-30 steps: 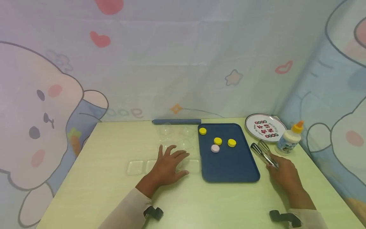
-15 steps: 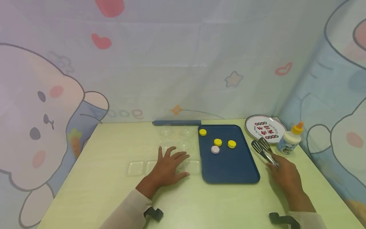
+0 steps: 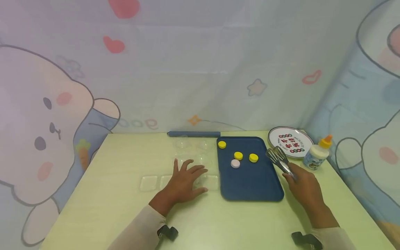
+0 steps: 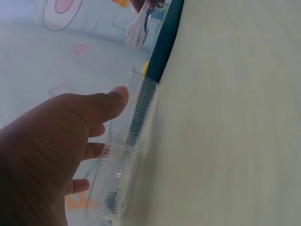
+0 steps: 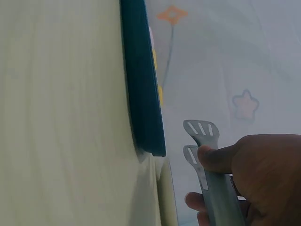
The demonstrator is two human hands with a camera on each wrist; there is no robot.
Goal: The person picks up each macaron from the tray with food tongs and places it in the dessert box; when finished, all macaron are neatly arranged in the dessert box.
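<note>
Near the blue tray's point(image 3: 250, 187) right edge, metal tongs point(image 5: 216, 195) are gripped by the right hand point(image 3: 304, 185); at the clear box point(image 4: 123, 155), the left hand point(image 3: 183, 181) is spread loosely. For the yellow cakes point(image 3: 238, 156) and pink cake point(image 3: 235, 164) lying on the tray, a light, level squeeze would probably be best.

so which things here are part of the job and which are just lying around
Likely in the job:
metal tongs, gripped in the right hand
clear plastic container, under the left hand
blue tray, bearing three yellow discs and one pale pink disc

Seemingly just lying about:
printed plate
orange-tipped bottle
blue rod
</note>
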